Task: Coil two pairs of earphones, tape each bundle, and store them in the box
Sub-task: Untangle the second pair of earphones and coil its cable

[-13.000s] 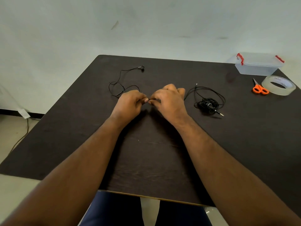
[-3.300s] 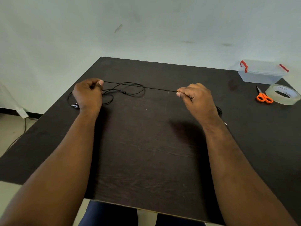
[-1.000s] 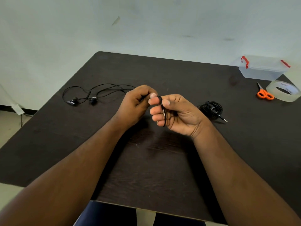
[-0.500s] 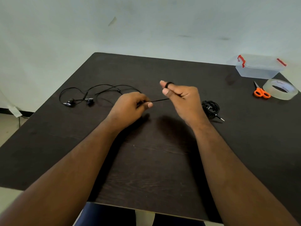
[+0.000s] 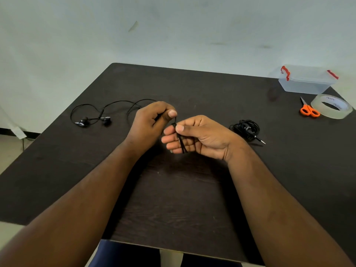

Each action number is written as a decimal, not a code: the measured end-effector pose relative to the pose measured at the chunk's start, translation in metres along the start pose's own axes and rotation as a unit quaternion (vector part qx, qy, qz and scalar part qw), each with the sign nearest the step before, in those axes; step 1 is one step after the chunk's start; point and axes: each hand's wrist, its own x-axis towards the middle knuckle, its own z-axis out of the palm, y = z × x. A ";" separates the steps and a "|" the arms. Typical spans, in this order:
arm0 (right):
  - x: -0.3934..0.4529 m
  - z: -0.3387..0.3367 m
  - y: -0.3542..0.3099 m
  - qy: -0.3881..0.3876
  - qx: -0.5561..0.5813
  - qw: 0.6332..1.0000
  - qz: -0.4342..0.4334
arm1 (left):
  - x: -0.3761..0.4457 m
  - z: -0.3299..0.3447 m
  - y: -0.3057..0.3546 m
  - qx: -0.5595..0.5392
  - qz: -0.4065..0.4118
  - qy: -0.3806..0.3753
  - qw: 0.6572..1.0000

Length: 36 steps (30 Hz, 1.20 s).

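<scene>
Right hand [image 5: 200, 136] is palm-up over the table's middle, fingers half curled, with a few turns of black earphone cable [image 5: 181, 141] wrapped across them; the thumb pins the wrap against the index finger. Left hand [image 5: 150, 122] sits just beside it, knuckles up, fingers curled, pinching the same cable between thumb and index right at the top of the wrap. Fingertips of the 2 hands nearly touch. Both hands are off the table surface, as far as the view shows.

From the left hand the free run of that cable goes out left across the table [image 5: 192, 199] in loose loops and ends in 2 earbuds [image 5: 94, 120] lying side by side near the left edge. So pair 1 is partly coiled on the right hand, with the rest slack on the table.

Second pair of earphones [image 5: 245, 129] is a loose black bundle on the table just right of the right wrist, with its jack plug sticking out toward the right. No tape visible on it.

Far right corner: clear plastic box [image 5: 304, 81] with red latches, lid on. In front of it, near the right edge, are orange-handled scissors [image 5: 309, 109] and a roll of clear tape [image 5: 332, 108] lying flat, scissors just left of the roll, touching or nearly so. All 3 are well apart from the hands.

Pale wall behind the table.
</scene>
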 end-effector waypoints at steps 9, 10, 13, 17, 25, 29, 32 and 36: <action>0.007 0.000 -0.007 0.047 0.318 0.898 -0.301 | -0.004 0.009 -0.002 -0.001 -0.050 -0.114 0.992; 0.009 -0.006 -0.007 0.101 0.295 0.893 -0.323 | -0.004 0.010 -0.004 0.005 -0.049 -0.127 0.991; 0.011 -0.021 0.000 0.265 0.044 0.897 -0.351 | -0.004 0.008 -0.008 0.018 -0.047 -0.132 0.990; 0.015 -0.029 0.011 0.293 -0.395 0.836 -0.245 | 0.000 0.001 -0.011 0.057 -0.019 -0.104 0.993; -0.005 -0.006 -0.007 0.035 -0.082 0.996 0.028 | 0.002 -0.009 -0.003 0.068 0.045 -0.014 0.997; -0.010 0.004 -0.004 -0.039 0.069 0.995 -0.067 | 0.000 -0.007 -0.004 0.025 0.048 -0.032 0.998; -0.005 0.009 -0.005 -0.071 0.224 0.950 -0.204 | -0.003 0.000 -0.004 -0.007 0.017 -0.076 0.997; 0.005 -0.002 -0.010 0.098 0.309 0.884 -0.336 | -0.003 0.006 -0.003 0.007 -0.017 -0.148 0.989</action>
